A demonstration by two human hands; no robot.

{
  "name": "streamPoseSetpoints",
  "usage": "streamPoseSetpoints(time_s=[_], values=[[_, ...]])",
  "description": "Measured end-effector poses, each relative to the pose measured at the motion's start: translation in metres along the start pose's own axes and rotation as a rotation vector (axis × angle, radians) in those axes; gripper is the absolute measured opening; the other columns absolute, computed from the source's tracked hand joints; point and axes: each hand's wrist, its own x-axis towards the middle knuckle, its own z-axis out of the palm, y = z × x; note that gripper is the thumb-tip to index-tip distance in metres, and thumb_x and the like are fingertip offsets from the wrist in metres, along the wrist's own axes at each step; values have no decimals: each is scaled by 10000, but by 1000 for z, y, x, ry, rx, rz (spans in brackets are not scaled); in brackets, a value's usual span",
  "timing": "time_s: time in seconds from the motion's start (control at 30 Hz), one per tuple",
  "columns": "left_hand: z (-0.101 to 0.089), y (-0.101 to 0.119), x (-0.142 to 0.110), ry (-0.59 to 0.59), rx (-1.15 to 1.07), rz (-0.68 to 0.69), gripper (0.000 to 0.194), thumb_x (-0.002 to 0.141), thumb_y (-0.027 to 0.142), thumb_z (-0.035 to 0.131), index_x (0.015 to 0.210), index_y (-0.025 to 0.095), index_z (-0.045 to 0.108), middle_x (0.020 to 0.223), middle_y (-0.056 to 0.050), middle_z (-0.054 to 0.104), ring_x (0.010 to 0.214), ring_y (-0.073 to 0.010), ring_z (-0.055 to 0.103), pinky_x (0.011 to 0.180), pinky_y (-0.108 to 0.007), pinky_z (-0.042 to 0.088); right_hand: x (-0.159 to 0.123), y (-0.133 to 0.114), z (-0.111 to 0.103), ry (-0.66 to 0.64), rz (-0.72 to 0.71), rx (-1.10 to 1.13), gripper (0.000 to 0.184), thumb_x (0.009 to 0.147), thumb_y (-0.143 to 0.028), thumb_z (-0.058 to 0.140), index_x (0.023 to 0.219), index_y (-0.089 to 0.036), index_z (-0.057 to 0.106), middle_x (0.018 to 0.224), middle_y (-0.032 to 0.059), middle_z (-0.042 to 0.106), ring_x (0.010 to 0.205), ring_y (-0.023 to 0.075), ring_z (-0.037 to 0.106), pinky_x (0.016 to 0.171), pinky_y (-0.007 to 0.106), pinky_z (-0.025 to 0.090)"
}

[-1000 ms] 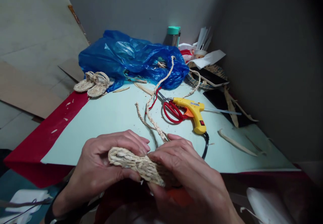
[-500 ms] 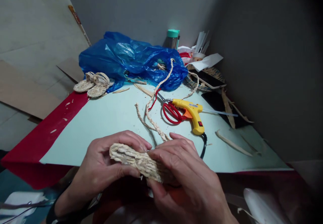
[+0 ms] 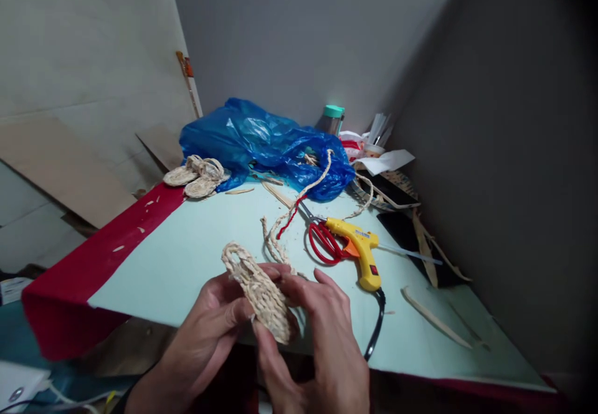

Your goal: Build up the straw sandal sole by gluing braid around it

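Observation:
Between my two hands is a small braided straw sole [image 3: 266, 296], long and oval, tilted with its looped end up and to the left. My left hand [image 3: 222, 320] grips its left side, thumb on the near face and fingers behind. On the right edge, my right hand [image 3: 320, 320] pinches it with the thumb low and the fingers behind the far side. A braided straw cord [image 3: 278, 249] runs from behind the hands across the table toward the blue bag. A finished-looking pair of small straw sandals [image 3: 203, 185] rests at the table's left back edge.
A yellow glue gun [image 3: 357, 239] and red-handled scissors [image 3: 322, 244] lie right of centre, with a black cable [image 3: 377, 324] trailing forward. Behind are a blue plastic bag [image 3: 261, 134], a green-lidded jar [image 3: 332, 118] and a basket [image 3: 369, 193]. Dry straw strips [image 3: 434, 317] lie at right.
The sole has turned from nearly level to steeply tilted, its looped end raised. Both hands have shifted with it. The head view has tipped upward, so the table sits lower in view.

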Motion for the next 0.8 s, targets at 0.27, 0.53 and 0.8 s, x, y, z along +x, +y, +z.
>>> streamPoseSetpoints(time_s=[0.27,0.53,0.8], values=[[-7,2,1,-46,-52,70,277,671,341,924,901,209,846,953,-81,824,993,-283,748,883,-302,578,-5,-12,14,97,50,-69,293,905,-224,646,1188,-192,577,991,81,714,1081,290,689,923,469,577],[-2,0,1,-131,-153,38,277,786,313,847,1048,226,824,1042,-81,817,1001,-244,748,916,-291,572,0,-12,16,149,-81,-107,293,887,-151,701,1157,-114,594,961,100,705,925,237,687,1021,483,485],[-3,9,-1,-170,-232,-23,318,766,343,860,1021,157,818,1121,-131,805,948,-226,759,862,-259,575,-4,-3,-2,-26,-141,-136,345,920,-263,667,1250,-190,595,1126,106,744,1063,305,681,1034,528,441]])
